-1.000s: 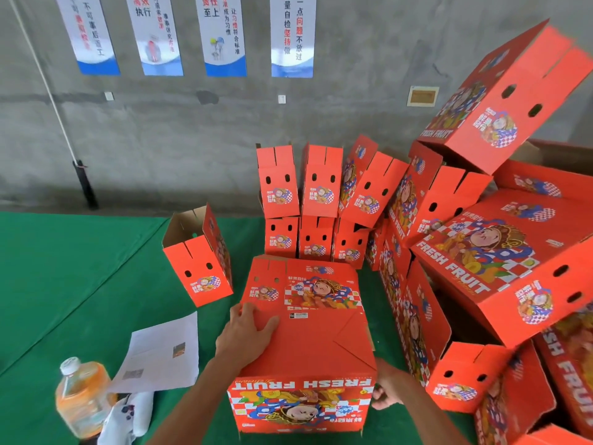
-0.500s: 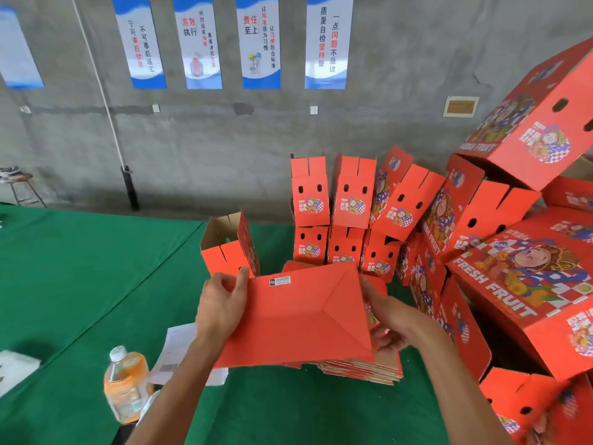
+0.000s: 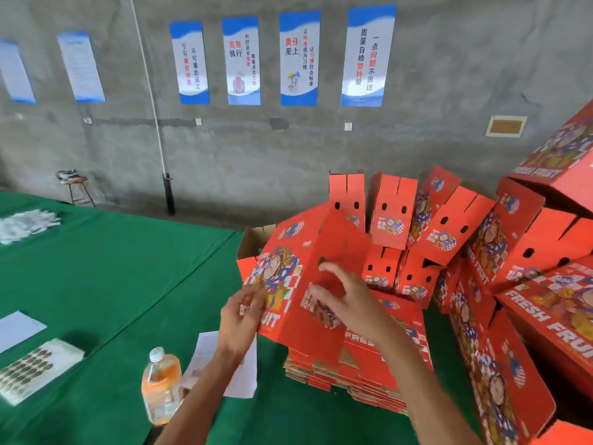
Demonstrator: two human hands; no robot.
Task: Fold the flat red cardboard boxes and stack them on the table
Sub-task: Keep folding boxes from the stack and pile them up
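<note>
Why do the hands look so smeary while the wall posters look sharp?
In the head view, motion blur smears the left hand, the right hand and the red box they handle, whereas the posters stay readable; the wide lens bends the wall's lines; lighting is soft, without glare.

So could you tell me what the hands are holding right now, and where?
Both hold one red box: left hand at its lower left edge, right hand against its side panel.
</note>
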